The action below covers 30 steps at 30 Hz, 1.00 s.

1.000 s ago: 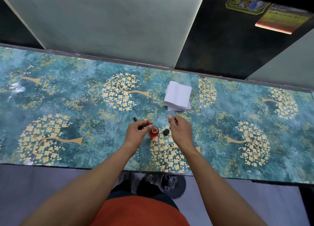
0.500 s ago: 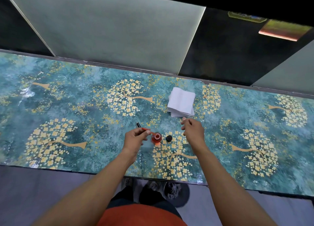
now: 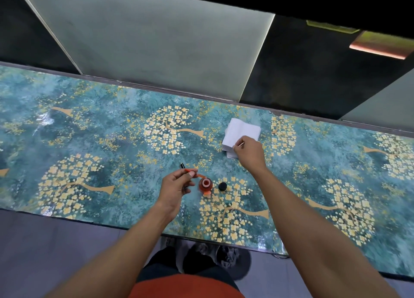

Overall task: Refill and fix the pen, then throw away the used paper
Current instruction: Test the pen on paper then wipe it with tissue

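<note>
My left hand (image 3: 177, 185) pinches an orange pen (image 3: 195, 174) with a black end, its tip pointing toward the open red ink bottle (image 3: 205, 183) just to the right. The bottle's black cap (image 3: 222, 186) lies beside the bottle on the table. My right hand (image 3: 247, 152) is over the near edge of a stack of white paper (image 3: 240, 131) and pinches a thin pale part of the pen, which sticks out between its fingers.
The table (image 3: 89, 136) has a teal cover with gold trees. A pale wall panel stands behind it, dark panels on either side. Below the near edge a dark round bin (image 3: 233, 262) sits on the floor by my feet.
My right hand has moved away from the ink bottle, up and right to the paper stack. My left hand keeps the pen beside the bottle. The view has tilted a little.
</note>
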{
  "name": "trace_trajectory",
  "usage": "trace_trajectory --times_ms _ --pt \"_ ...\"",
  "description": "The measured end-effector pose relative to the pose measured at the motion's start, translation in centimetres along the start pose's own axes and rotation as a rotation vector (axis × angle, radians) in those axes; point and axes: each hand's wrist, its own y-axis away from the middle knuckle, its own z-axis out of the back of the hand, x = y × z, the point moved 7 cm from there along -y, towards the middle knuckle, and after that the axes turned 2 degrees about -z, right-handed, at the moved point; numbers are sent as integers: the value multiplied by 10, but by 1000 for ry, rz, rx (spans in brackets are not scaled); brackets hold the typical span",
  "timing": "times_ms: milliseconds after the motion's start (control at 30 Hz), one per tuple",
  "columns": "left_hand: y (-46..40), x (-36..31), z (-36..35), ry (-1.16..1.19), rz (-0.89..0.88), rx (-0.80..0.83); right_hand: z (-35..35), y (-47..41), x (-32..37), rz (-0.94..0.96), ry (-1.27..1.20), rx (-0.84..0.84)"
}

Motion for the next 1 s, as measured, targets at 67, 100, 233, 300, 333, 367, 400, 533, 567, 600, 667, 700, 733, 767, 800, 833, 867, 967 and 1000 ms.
trace_trajectory --times_ms 67,100,233,300,333,367,400,533,567,600,667,700,733,767,800,833,867,967,1000 --pt "2 0 -1 7 -4 -13 -8 -7 11 86 128 17" --pt "4 -1 -1 12 -7 -22 -12 -10 16 132 198 22" --pt "9 -3 -2 50 -20 -35 -23 -20 25 244 441 26" --pt "12 -4 -3 71 -26 -42 -28 -24 24 281 522 40" --pt "13 -5 -4 79 -28 -45 -29 -26 23 295 543 49" --pt "15 -5 -3 87 -33 -50 -30 -27 22 313 558 56" --pt "16 -6 -3 93 -37 -53 -30 -29 22 330 572 59" --pt "22 -6 -4 91 -38 -68 -30 -32 22 371 653 67" --pt "24 -6 -4 91 -36 -72 -30 -33 21 373 649 68" --pt "25 -6 -5 90 -35 -75 -30 -35 20 373 629 69" --pt "26 -7 -6 84 -36 -74 -29 -37 19 386 604 77" --pt "27 -8 -6 79 -36 -73 -31 -38 19 404 618 95" --pt "27 -8 -5 74 -35 -72 -33 -39 20 429 647 119" --pt "28 -9 -5 70 -34 -72 -34 -40 21 450 677 139" --pt "28 -8 -4 67 -33 -71 -34 -41 22 461 693 154" --pt "28 -8 -4 63 -30 -68 -32 -42 22 462 690 162" --pt "28 -7 -2 63 -30 -71 -30 -43 23 464 686 164" --pt "28 -7 1 61 -26 -77 -25 -43 23 470 728 152" --pt "28 -7 1 63 -23 -79 -24 -43 22 474 745 149"
